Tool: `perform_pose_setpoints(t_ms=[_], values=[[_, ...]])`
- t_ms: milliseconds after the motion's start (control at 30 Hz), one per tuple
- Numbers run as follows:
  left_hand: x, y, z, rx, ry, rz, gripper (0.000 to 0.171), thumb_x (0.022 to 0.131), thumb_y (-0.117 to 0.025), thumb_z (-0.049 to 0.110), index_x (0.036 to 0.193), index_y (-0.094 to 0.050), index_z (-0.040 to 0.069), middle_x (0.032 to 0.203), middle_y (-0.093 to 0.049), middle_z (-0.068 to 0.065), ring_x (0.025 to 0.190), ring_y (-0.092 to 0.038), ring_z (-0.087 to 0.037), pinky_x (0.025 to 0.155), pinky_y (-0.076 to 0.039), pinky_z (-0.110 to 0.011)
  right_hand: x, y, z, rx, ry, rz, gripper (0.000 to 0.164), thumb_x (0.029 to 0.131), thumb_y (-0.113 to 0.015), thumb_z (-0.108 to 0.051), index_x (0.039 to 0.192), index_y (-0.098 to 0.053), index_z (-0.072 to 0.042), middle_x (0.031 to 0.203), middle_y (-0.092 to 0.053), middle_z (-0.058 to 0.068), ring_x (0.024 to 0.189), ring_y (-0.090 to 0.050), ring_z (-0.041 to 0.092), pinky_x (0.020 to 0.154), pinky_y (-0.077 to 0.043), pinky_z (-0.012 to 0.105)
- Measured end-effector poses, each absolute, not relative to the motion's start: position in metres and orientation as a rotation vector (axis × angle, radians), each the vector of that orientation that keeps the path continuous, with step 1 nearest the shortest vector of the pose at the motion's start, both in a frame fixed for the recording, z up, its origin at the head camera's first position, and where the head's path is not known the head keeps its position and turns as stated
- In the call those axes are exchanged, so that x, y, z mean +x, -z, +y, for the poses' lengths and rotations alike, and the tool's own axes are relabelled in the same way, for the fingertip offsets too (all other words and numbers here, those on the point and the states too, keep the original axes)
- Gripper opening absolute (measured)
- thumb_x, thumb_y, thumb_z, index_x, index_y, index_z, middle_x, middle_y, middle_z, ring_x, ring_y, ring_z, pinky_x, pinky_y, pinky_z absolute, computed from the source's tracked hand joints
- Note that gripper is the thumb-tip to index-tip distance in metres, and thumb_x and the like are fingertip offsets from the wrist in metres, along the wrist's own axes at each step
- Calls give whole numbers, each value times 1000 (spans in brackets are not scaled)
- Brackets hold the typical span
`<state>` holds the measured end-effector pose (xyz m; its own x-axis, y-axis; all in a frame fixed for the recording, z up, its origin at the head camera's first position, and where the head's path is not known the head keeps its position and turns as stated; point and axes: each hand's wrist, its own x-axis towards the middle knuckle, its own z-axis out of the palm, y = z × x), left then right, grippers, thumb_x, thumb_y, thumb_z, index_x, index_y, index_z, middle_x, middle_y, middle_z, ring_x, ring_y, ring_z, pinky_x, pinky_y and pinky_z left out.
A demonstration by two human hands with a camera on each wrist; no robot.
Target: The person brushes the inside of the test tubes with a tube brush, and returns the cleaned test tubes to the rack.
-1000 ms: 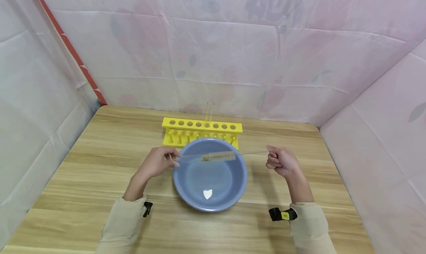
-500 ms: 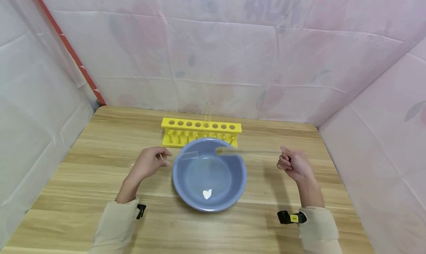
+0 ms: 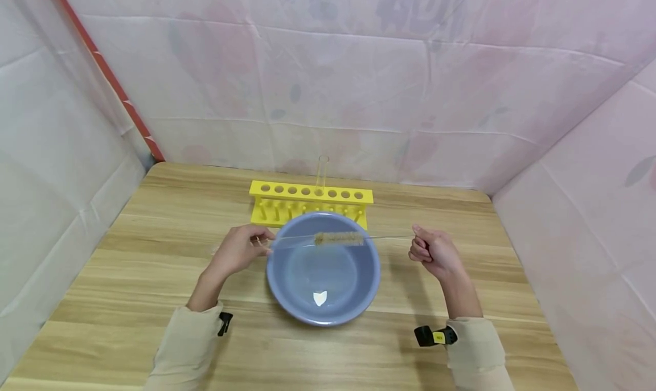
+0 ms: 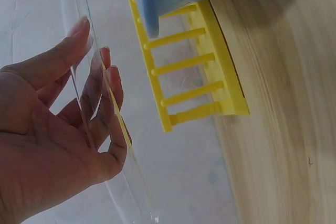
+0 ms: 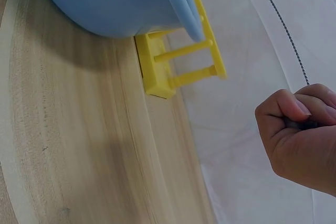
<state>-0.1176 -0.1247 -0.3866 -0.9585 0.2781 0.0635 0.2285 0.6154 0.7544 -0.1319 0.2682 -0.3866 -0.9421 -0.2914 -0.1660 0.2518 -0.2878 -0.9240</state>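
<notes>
A clear glass test tube lies nearly level over the left part of a blue basin. My left hand holds it between thumb and fingers; in the left wrist view the tube runs lengthwise across the fingers. From the right, a test tube brush with tan bristles points at the tube over the basin. Its bristle tip is at the tube's mouth; whether it is inside I cannot tell. My right hand grips the twisted wire handle, fingers curled tightly round its end.
Behind the basin stands a yellow test tube rack, with another clear test tube upright in one hole. The basin sits on a wooden table, and a bright reflection shows inside it. Pale fabric walls enclose the table's back and sides.
Half a second ago the brush was drawn right, clear of the tube's mouth, and the hands were farther apart. Both hands have since moved inward, bringing tube and brush together again.
</notes>
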Motion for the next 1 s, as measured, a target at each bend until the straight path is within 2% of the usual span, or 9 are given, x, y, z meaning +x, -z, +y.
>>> perform_pose_setpoints(t_ms=[367,1000], values=[[-117,383,-125,463,-1264,2820,17,71,-75,2,87,-70,1,73,-59,-2,66,-54,-16,60,-44,-30,-130,390,265,-60,2208,1735,46,100,-33,-9,54,-32,-10,46,-28,-2,42,-17,13,51,-13,30],[-115,386,-119,518,-1258,2764,17,69,-76,1,85,-69,1,75,-62,-6,66,-53,-14,59,-43,-29,-131,393,252,-30,2177,1762,46,99,-35,-8,53,-31,-8,46,-28,-3,41,-20,10,51,-14,29]])
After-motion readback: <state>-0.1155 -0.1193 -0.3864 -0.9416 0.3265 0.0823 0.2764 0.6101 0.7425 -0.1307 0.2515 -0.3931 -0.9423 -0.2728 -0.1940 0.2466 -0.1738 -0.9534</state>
